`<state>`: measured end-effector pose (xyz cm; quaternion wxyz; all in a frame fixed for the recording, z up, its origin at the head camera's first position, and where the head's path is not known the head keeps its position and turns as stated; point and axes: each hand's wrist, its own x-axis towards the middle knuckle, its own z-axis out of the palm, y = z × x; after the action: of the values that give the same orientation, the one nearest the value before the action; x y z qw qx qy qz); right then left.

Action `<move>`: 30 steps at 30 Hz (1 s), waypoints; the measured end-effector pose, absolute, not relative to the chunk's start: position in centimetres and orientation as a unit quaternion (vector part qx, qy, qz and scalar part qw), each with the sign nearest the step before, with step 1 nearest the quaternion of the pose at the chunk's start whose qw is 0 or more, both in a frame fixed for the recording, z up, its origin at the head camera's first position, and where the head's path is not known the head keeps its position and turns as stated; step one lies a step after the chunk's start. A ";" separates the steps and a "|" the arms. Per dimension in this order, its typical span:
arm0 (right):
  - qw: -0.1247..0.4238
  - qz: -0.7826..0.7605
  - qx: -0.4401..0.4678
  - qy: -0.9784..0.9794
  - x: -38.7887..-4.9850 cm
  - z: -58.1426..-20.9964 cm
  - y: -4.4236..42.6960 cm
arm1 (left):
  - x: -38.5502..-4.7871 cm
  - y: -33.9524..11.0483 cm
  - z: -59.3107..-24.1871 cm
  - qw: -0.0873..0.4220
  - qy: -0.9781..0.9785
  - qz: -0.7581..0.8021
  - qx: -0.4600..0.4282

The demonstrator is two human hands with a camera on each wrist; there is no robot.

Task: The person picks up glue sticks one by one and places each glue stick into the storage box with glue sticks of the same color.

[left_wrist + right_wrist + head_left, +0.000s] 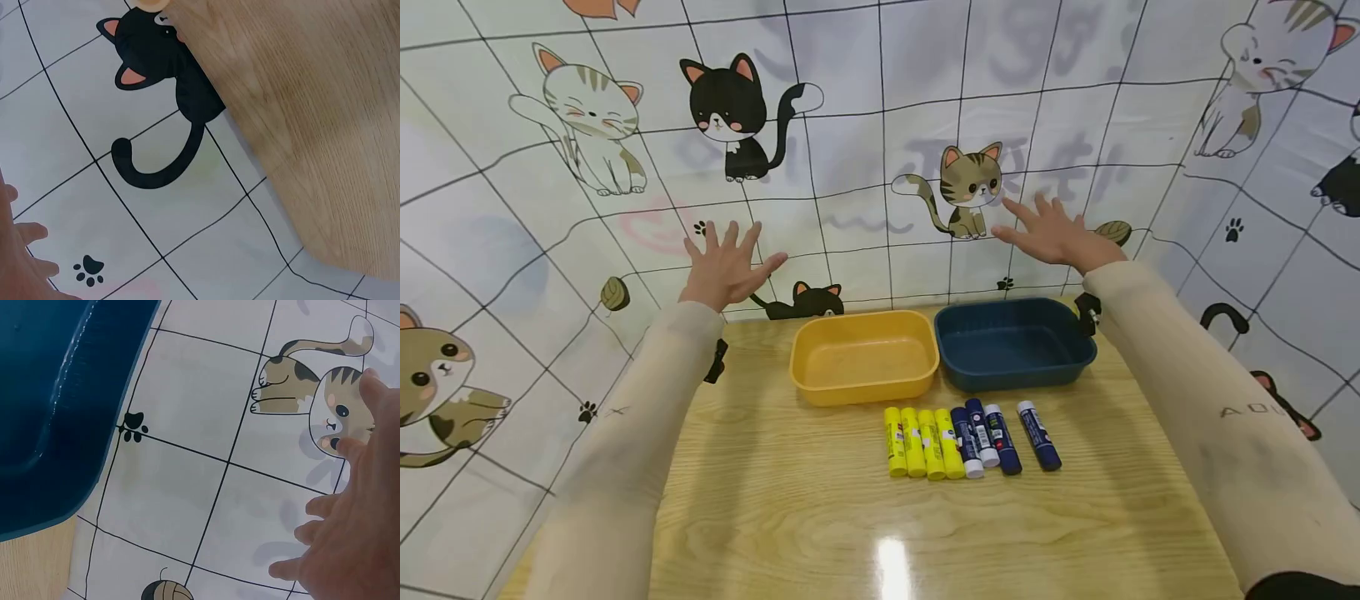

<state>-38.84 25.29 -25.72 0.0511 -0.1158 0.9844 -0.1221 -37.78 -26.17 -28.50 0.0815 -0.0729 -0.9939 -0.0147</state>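
Note:
My left hand (722, 271) is held up with fingers spread, left of and above the yellow tray (865, 358), holding nothing. Its fingertips show at the left edge of the left wrist view. Beyond the blue tray (1015, 343), my right hand (1052, 233) is raised too, fingers spread, with nothing in it. On the table before the trays lie several yellow glue sticks (912, 442) side by side. Three blue glue sticks (982, 433) continue that row on the right, their white ends facing different ways. One more blue glue stick (1039, 435) lies apart, farther right.
The two trays stand side by side at the back of the wood-grain table (790, 517). A white cloth (865, 100) with grid lines and printed cats hangs behind and at both sides. Light reflects off the table near its front.

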 end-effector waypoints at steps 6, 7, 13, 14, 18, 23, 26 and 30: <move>0.037 -0.135 -0.149 0.979 -37.9 -26.6 25.6 | -37.0 -26.1 -29.8 0.072 -0.994 -0.025 -0.077; 0.031 -0.134 -0.156 0.978 -37.6 -26.8 25.7 | -36.7 -26.1 -30.0 0.066 -0.994 -0.031 -0.076; -0.023 -0.141 -0.181 0.973 -34.9 -28.2 26.2 | -35.4 -25.9 -32.4 0.029 -0.991 -0.100 -0.079; -0.033 -0.143 -0.181 0.972 -34.3 -28.4 26.2 | -35.2 -25.9 -33.0 0.022 -0.989 -0.117 -0.083; -0.069 -0.161 -0.187 0.967 -31.9 -29.6 25.9 | -34.3 -25.3 -35.2 -0.006 -0.979 -0.180 -0.099; -0.088 -0.172 -0.211 0.958 -28.7 -30.9 25.5 | -33.3 -24.0 -37.6 -0.001 -0.969 -0.222 -0.110; -0.079 -0.167 -0.220 0.958 -27.2 -31.6 25.7 | -32.9 -23.3 -38.7 0.002 -0.960 -0.259 -0.106; -0.015 -0.189 -0.230 0.955 -25.7 -32.6 26.0 | -32.3 -22.9 -39.9 0.007 -0.939 -0.335 -0.078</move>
<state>-25.66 26.02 -32.55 -0.0148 -0.2298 0.9547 -0.1885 -32.29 -22.91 -39.95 0.0070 -0.0777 -0.9389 -0.3351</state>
